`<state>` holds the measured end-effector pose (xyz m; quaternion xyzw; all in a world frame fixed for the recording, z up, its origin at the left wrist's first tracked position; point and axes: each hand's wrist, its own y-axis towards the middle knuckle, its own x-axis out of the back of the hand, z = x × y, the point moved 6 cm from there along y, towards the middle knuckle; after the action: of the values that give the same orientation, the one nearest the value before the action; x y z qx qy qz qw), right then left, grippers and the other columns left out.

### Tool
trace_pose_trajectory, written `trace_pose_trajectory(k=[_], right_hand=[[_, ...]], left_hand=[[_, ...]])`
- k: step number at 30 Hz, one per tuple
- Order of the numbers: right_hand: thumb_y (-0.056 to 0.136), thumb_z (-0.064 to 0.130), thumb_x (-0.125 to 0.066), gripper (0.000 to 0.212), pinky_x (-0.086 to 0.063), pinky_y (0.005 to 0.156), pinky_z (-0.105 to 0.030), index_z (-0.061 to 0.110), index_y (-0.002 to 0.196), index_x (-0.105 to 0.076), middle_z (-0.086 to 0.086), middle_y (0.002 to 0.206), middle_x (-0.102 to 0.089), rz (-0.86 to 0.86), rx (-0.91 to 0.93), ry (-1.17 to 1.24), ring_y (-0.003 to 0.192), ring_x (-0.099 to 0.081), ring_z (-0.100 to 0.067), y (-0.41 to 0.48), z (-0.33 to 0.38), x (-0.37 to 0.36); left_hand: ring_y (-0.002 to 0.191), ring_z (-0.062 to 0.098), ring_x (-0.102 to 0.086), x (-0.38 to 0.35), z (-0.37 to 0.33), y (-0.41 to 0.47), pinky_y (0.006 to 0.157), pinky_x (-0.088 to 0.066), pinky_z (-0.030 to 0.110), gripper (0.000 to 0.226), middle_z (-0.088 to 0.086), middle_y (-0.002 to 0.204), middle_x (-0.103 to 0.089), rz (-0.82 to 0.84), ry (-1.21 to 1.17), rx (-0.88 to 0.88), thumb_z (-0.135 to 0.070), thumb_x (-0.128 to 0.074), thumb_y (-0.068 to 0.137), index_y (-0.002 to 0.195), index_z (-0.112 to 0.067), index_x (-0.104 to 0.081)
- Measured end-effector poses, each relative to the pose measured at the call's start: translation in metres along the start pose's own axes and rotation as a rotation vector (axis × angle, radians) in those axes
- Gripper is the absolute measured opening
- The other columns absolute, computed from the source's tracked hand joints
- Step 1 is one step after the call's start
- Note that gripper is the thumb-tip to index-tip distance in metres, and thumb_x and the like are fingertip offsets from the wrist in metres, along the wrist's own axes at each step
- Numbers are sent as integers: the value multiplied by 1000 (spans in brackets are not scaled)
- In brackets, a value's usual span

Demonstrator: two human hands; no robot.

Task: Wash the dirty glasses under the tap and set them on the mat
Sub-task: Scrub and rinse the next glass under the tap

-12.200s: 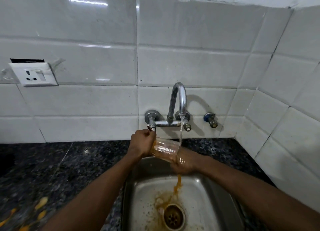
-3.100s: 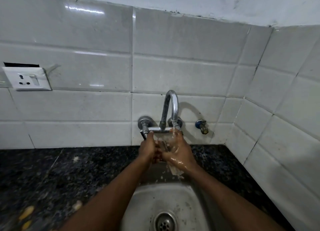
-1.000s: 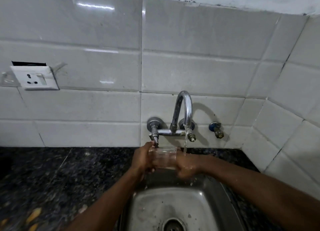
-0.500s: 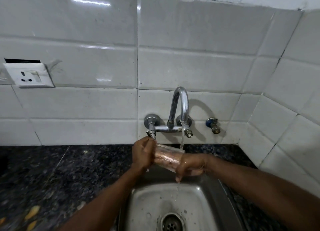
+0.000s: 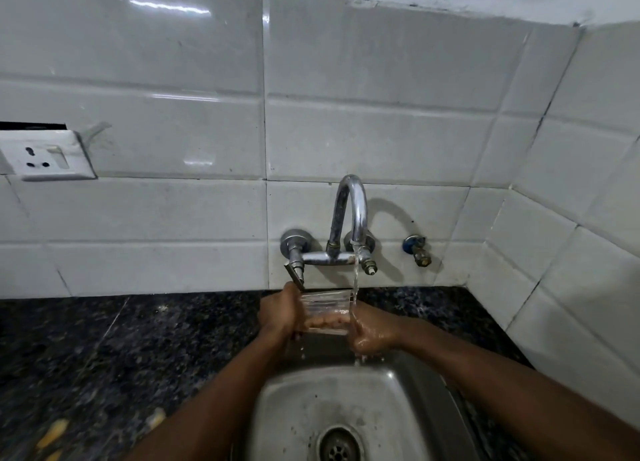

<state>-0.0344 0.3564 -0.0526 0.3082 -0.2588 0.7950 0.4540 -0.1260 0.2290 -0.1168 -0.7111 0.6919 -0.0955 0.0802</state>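
Observation:
A clear drinking glass (image 5: 323, 304) lies sideways between my hands above the steel sink (image 5: 287, 408), its mouth toward the right. My left hand (image 5: 280, 317) grips its base end. The fingers of my right hand (image 5: 372, 329) reach inside the glass through its mouth. A thin stream of water falls from the chrome tap (image 5: 349, 218) onto the glass rim and my wet right hand, then drips into the sink. The glass looks clean and colourless. No mat is in view.
A dark speckled granite counter (image 5: 121, 349) surrounds the sink, with yellow scraps (image 5: 52, 433) at the lower left. White tiles cover the back and right walls. A socket plate (image 5: 45, 155) sits on the left wall, a small valve (image 5: 417, 251) right of the tap.
The glass has levelled from tilted to horizontal and looks clearer. Long before, orange-brown liquid ran from it into the sink; the basin is now rinsed clean.

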Motion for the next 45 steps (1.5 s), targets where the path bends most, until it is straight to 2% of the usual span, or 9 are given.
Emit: trace_pose_trajectory(k=[5,9,20,24,27,36,38,42,45], right_hand=[[85,5,-48,19,-55,79,-27,-1,94,-64,-10,103,-73,-239,-214,969,89,-69,-22,5,6,3],[99,40,-47,47,-57,87,-37,-1,116,-65,-17,103,-74,-418,-385,1026,99,-71,-34,8,-11,-2],[98,20,-53,30,-55,76,-29,4,81,-73,-6,77,-76,-570,-252,437,74,-73,-14,1,-2,11],[104,28,-41,44,-55,60,-27,0,87,-70,-14,71,-73,-663,-480,874,59,-69,-21,-5,-6,0],[105,34,-39,47,-54,54,-25,0,91,-69,-15,74,-74,-682,-556,958,59,-70,-23,-10,-8,1],[96,36,-58,39,-57,59,-36,12,67,-70,-1,62,-71,-788,-176,48,57,-68,-11,-10,1,9],[97,31,-58,36,-57,57,-32,11,70,-70,-5,64,-72,-834,-208,246,55,-68,-12,-11,2,10],[104,37,-43,42,-47,43,-20,9,78,-62,-6,59,-64,-781,-619,1000,48,-60,-17,-10,-12,0],[103,36,-44,39,-47,52,-24,10,81,-62,-5,61,-67,-777,-602,942,51,-61,-15,-8,-7,1]], left_hand=[[58,13,-55,18,-7,-30,54,-42,27,32,1,62,-62,-174,-150,-502,-41,-45,78,68,-17,-64],[68,4,-61,15,-8,-29,64,-49,24,33,-3,72,-68,-46,-100,-676,-42,-47,82,83,-16,-68],[63,30,-60,-18,17,-30,52,-42,27,61,18,79,-70,444,-200,492,-54,-37,96,95,0,-67],[64,26,-62,10,-7,-41,59,-45,30,38,7,68,-67,-159,88,-457,-30,-44,92,79,-5,-68],[65,9,-57,10,-18,-62,59,-42,23,34,0,70,-62,-135,50,-879,-30,-44,92,79,-8,-66],[36,21,-44,-14,16,-44,35,-25,14,33,16,56,-57,353,-24,457,-21,-27,90,81,-1,-52],[45,25,-52,-9,10,-38,36,-35,20,34,19,67,-63,205,14,299,-22,-34,94,84,-1,-59],[63,19,-55,7,-26,-56,58,-43,29,30,4,70,-62,-136,194,-888,-24,-45,94,76,-9,-63],[63,16,-54,7,-32,-61,58,-40,28,32,1,70,-60,-98,189,-976,-26,-44,94,78,-8,-65]])
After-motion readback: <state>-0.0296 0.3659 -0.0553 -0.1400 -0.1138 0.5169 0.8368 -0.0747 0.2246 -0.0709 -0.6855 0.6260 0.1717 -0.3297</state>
